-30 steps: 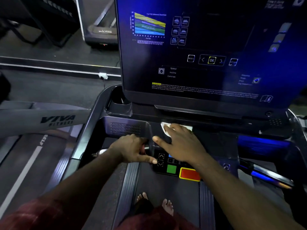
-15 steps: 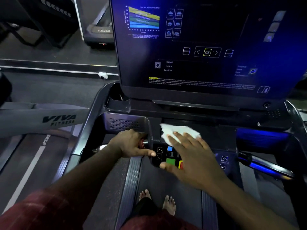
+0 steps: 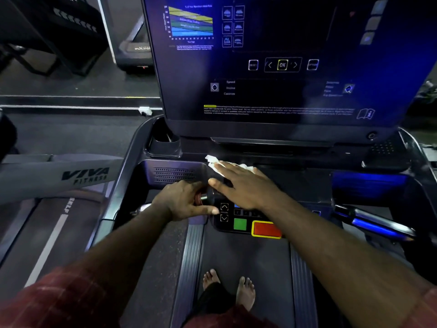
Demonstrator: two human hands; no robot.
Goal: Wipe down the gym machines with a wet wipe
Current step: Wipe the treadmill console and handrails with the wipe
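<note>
The wipe (image 3: 218, 165), white and crumpled, lies on the dark ledge of the treadmill (image 3: 307, 183) console, just under the big screen (image 3: 272, 67), a little left of the frame's centre. The right hand (image 3: 246, 185) lies flat on top of it, fingers straight and close together, pressing it against the ledge; only the wipe's left edge and a strip past the fingertips show. The thumb sticks out to the left.

Just below and left, the left hand (image 3: 182, 200) curls its fingers round a short grip (image 3: 201, 198) with a reddish ring, its thumb stretched straight toward the arrow keys (image 3: 224, 212). The two hands are near each other but not touching.

Below the right wrist sit a green button (image 3: 240, 224) and a red button (image 3: 266, 229) framed in yellow. A cup holder (image 3: 164, 143) stands at the screen's lower left corner. At the bottom centre, two bare feet (image 3: 244, 292) stand on the belt (image 3: 248, 256). At the left edge runs a grey rail (image 3: 71, 176) marked VIVA FITNESS.
</note>
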